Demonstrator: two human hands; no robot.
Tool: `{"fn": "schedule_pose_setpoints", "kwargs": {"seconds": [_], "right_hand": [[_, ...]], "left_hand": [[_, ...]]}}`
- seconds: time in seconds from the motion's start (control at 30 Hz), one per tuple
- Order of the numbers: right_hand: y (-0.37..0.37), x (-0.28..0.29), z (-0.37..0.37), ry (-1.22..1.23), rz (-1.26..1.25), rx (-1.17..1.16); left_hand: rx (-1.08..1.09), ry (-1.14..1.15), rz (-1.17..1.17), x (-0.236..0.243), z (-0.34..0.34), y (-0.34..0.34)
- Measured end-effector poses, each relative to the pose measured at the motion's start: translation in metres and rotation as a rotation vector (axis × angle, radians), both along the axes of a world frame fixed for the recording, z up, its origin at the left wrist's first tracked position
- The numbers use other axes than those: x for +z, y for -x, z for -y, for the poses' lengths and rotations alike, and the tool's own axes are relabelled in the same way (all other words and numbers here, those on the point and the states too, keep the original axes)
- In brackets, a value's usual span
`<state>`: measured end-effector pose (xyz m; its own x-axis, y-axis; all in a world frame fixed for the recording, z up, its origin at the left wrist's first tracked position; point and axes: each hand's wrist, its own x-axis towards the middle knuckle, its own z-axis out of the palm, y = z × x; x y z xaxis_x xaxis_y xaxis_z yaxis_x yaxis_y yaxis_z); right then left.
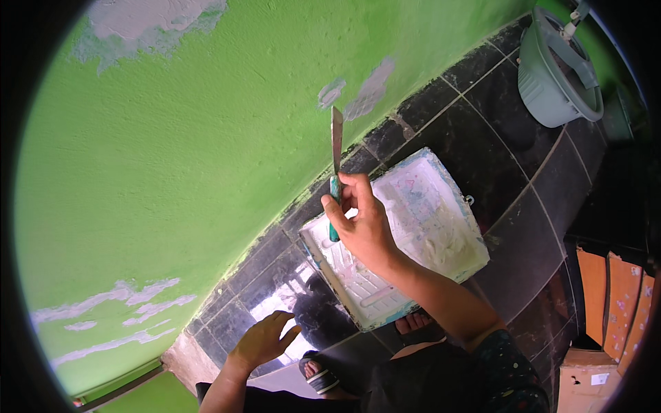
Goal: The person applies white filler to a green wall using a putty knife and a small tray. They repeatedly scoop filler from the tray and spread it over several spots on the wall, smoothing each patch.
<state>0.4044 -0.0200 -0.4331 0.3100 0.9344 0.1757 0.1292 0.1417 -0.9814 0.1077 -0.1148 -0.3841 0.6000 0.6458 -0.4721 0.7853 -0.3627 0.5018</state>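
My right hand (363,224) is closed on the green handle of a putty knife (337,141), its blade pointing up toward the wall and seen nearly edge-on. Below that hand lies a white paint tray (420,189), smeared with blue marks and holding a thick white paste (451,244) on its right side. Ribs show on the tray's left part, and my right forearm hides some of the middle. Lower left, my left hand (265,341) is held over the floor with fingers apart and nothing in it. Pale filler patches (372,89) mark the green wall (206,151) just past the blade.
Dark tiles (482,144) cover the floor and skirting along the wall. A grey-green plastic tub (551,82) stands at the far right, and cardboard boxes (589,378) sit at the lower right. More filler patches (131,292) are on the wall's left side. My sandalled foot (319,375) is near the tray.
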Motion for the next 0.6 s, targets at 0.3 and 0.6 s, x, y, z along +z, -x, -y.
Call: {"fn": "schedule_pose_setpoints", "kwargs": {"seconds": [0.3, 0.6], "right_hand": [[0.013, 0.016, 0.003, 0.023, -0.013, 0.1], [-0.011, 0.024, -0.032, -0.048, 0.104, -0.051]], "left_hand": [[0.013, 0.002, 0.011, 0.0, -0.001, -0.001], [0.014, -0.012, 0.041, -0.005, 0.002, 0.002]]}}
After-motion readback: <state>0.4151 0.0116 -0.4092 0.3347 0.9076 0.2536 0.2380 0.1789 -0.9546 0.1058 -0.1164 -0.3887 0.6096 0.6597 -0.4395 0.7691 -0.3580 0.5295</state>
